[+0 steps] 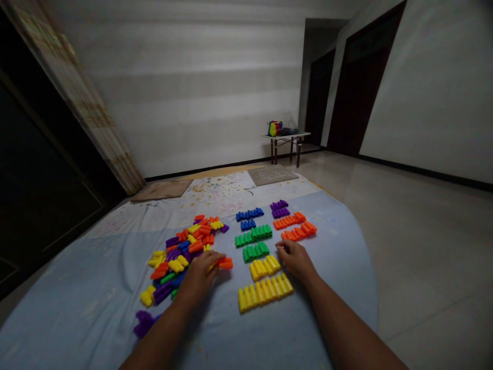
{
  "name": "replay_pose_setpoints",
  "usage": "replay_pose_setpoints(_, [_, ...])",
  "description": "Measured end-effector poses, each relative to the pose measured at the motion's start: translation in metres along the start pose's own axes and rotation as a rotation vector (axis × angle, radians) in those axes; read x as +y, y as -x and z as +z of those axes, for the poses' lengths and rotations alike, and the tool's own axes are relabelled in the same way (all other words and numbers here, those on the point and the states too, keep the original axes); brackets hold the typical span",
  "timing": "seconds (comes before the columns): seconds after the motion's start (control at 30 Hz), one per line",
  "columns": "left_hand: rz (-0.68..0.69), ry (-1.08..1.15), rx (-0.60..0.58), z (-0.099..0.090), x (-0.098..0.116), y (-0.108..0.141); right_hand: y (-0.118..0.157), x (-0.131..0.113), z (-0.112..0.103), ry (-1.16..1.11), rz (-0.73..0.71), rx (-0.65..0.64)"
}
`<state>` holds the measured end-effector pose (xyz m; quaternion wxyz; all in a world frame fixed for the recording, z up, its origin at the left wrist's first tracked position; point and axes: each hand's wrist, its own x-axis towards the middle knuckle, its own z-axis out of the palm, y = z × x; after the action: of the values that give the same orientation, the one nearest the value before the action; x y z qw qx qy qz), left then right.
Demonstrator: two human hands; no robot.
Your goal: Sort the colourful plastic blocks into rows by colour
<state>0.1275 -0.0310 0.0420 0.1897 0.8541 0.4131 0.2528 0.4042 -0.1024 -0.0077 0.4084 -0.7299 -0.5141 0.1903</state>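
My left hand [201,272] is closed on an orange plastic piece [225,263] at the right edge of a mixed heap. That heap [185,252] holds yellow, orange, purple, blue and green ribbed pieces. My right hand [296,258] rests beside the shorter yellow row [265,267], its fingers loosely bent and slightly apart, with nothing visible in them. Nearest to me lies a longer yellow row [265,293]. Farther up are green rows [254,235], blue rows [249,214], orange rows [289,221] and purple rows [280,208], side by side on the cloth.
A pale blue cloth [323,308] covers the round table. Loose purple pieces [144,324] lie by my left forearm. Two flat boards, a brown one [164,189] and a grey one [272,175], lie at the far edge. Beyond stands a small table [287,136] with bags.
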Motion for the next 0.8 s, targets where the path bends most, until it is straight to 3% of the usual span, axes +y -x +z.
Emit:
replay_pose_setpoints(0.13, [0.017,-0.099,-0.158,0.000,-0.001,0.004,-0.001,-0.001,-0.001,-0.010,0.003,-0.008])
replay_pose_setpoints(0.27, [-0.019,-0.208,-0.117,-0.008,0.002,0.003,-0.001,0.000,0.000,-0.014,0.004,-0.013])
replay_pose_setpoints(0.4, [-0.105,-0.311,-0.062,-0.012,0.021,0.003,-0.002,0.001,0.001,-0.029,-0.002,-0.004])
replay_pose_setpoints(0.57, [-0.252,-0.528,-0.166,-0.007,0.040,0.009,-0.002,-0.001,0.000,-0.026,0.017,0.006])
replay_pose_setpoints(0.8, [-0.209,-0.492,-0.232,0.002,0.033,0.012,-0.002,-0.001,0.000,-0.026,0.012,0.005])
